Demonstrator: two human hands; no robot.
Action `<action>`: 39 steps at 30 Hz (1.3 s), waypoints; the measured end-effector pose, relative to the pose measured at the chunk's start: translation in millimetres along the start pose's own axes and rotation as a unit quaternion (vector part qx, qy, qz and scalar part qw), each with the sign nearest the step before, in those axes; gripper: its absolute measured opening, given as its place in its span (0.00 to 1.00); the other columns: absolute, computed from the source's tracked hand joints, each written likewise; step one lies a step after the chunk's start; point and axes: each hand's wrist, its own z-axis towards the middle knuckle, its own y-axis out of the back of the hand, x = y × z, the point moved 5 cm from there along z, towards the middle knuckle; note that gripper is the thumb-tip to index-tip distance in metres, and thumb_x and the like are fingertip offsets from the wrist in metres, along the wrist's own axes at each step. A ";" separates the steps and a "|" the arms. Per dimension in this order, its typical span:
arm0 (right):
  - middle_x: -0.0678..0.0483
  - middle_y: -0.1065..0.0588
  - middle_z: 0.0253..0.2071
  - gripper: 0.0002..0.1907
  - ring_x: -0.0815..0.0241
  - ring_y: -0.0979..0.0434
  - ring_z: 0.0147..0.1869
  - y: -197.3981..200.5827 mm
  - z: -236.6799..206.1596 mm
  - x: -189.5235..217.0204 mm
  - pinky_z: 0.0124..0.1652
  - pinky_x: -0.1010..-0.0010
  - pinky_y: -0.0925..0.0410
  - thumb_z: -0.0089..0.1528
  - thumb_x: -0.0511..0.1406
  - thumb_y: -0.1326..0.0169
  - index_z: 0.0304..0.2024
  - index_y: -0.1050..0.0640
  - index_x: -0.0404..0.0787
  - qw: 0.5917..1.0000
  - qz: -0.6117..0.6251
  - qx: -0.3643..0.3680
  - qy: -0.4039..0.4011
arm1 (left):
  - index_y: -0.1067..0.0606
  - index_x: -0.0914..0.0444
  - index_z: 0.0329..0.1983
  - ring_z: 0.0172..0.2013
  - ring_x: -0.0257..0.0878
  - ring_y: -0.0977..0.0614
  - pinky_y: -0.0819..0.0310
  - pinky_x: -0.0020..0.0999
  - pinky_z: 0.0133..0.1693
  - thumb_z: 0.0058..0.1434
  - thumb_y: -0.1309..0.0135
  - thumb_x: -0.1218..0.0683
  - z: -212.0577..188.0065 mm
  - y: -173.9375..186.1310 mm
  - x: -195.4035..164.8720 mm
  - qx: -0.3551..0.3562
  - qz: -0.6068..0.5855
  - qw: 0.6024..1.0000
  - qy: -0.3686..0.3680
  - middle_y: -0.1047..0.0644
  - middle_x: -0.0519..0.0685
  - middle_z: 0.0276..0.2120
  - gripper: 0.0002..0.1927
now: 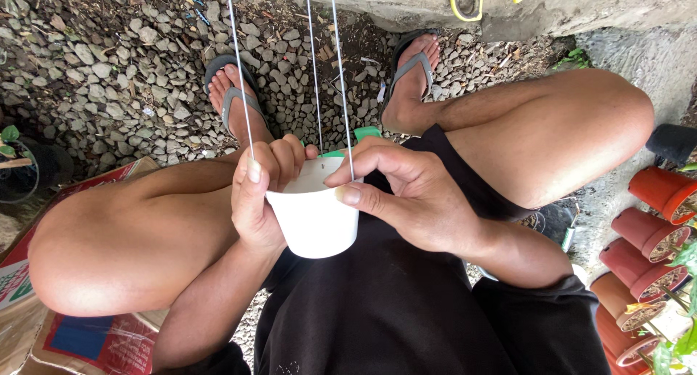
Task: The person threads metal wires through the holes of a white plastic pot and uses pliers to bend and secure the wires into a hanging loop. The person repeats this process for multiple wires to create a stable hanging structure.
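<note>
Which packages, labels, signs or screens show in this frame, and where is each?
Flattened cardboard box: on the ground at lower left, under the person's leg; brown board with red, white, green and blue printed panels.
No signs or screens visible.

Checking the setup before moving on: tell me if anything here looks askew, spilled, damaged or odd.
Nothing stands out as damaged or spilled. The left hand and right hand hold the white pot upright by its rim, and its three thin hanger wires run up straight. The terracotta pots at the right lie tipped on their sides, in a row.
</note>
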 end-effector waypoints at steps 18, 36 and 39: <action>0.55 0.24 0.44 0.11 0.68 0.25 0.51 7.6 -1.4 -12.4 0.54 0.78 0.29 0.68 0.32 0.44 0.51 0.18 0.32 0.992 0.006 -0.008 -0.126 | 0.39 0.56 0.31 0.35 0.34 0.39 0.39 0.36 0.50 0.78 0.52 0.47 -1.8 -0.4 3.1 -0.003 0.011 1.000 -0.003 0.40 0.41 0.24 0.19; 0.52 0.23 0.45 0.09 0.64 0.25 0.55 11.7 -2.9 -20.1 0.72 0.71 0.35 0.71 0.29 0.46 0.51 0.18 0.30 0.997 0.021 -0.003 -0.068 | 0.38 0.56 0.31 0.34 0.33 0.39 0.40 0.36 0.50 0.78 0.52 0.47 0.4 -4.1 5.7 -0.001 0.004 1.000 -0.001 0.40 0.41 0.24 0.19; 0.51 0.23 0.44 0.09 0.64 0.24 0.54 12.4 -2.5 -14.2 0.72 0.71 0.34 0.71 0.29 0.46 0.51 0.18 0.31 0.997 -0.018 -0.007 -0.076 | 0.38 0.56 0.31 0.34 0.34 0.39 0.39 0.36 0.50 0.78 0.52 0.47 1.1 -4.9 5.0 0.002 -0.002 1.000 0.005 0.39 0.41 0.25 0.19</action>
